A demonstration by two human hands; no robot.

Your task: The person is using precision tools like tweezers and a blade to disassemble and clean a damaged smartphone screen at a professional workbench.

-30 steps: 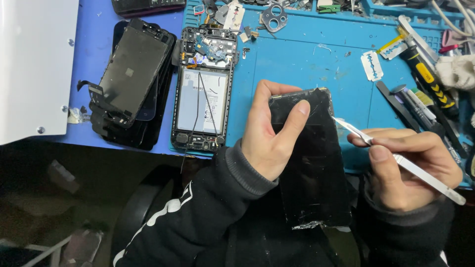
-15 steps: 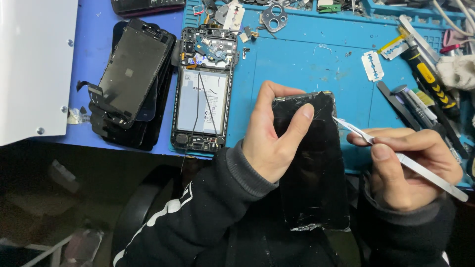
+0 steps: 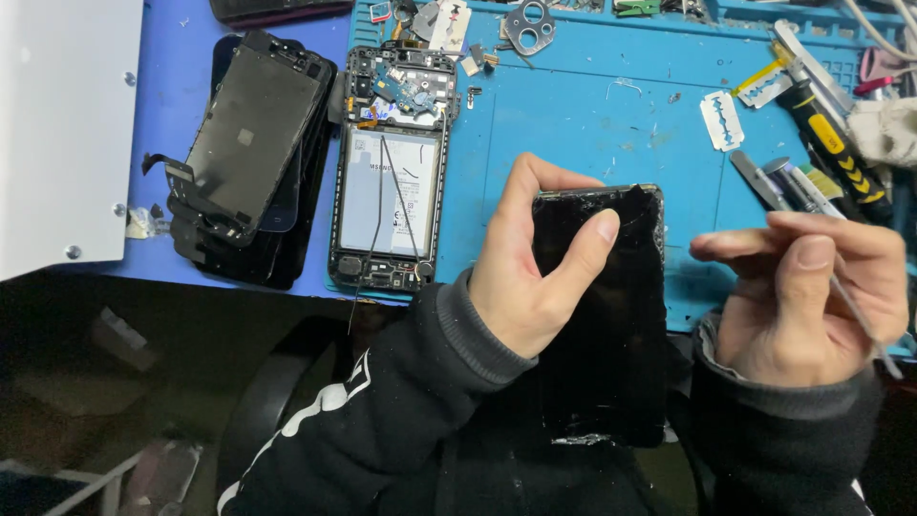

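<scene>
My left hand (image 3: 535,268) grips a black, cracked phone screen panel (image 3: 611,325) by its upper left edge, thumb pressed on the glass, the panel held upright over the table's front edge. My right hand (image 3: 812,296) is just right of the panel and holds thin metal tweezers (image 3: 860,320) whose shaft runs down to the right past my fingers; the tips are hidden behind the hand. An opened phone body (image 3: 390,167) with its battery and circuit board exposed lies face up on the blue mat (image 3: 592,105) to the left.
A pile of black screen assemblies (image 3: 244,162) lies at the left beside a white box (image 3: 57,124). Razor blades (image 3: 721,119), a yellow-and-black screwdriver (image 3: 831,143), small metal parts and a camera frame (image 3: 530,24) lie along the mat's far and right sides.
My right hand has drawn the tweezers away from the panel's right edge and turned, so the tips no longer show. The left hand still holds the panel in much the same place.
</scene>
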